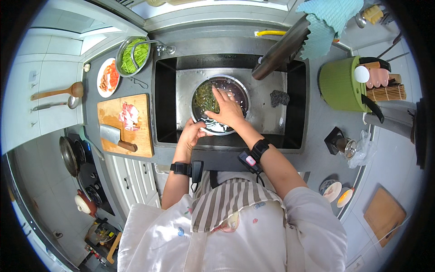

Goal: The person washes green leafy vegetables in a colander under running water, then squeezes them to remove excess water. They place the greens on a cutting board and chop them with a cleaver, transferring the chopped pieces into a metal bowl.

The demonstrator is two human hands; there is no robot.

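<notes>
A round metal basin point(247, 110) sits in the stainless-steel sink point(272, 124), holding dark water with stringy green-brown vegetables point(205, 97) gathered at its left. My left hand point(193, 134) grips the basin's near-left rim, thumb on top and fingers beneath. Over the water is my right hand point(227, 108), fingers spread and thumb pointing left; whether its fingertips dip into the water is hard to tell. Nothing shows in its grasp. Part of the vegetables lies hidden under it. Both wrists carry black straps with small devices.
A wooden cutting board point(144, 127) left of the sink bears sliced raw meat point(129, 116) and a cleaver point(114, 135). Behind are a plate of chopped red food point(110, 76) and a bowl of cut green vegetables point(136, 54). A dark scouring pad point(279, 98) lies in the sink, near a dark cylinder point(278, 51).
</notes>
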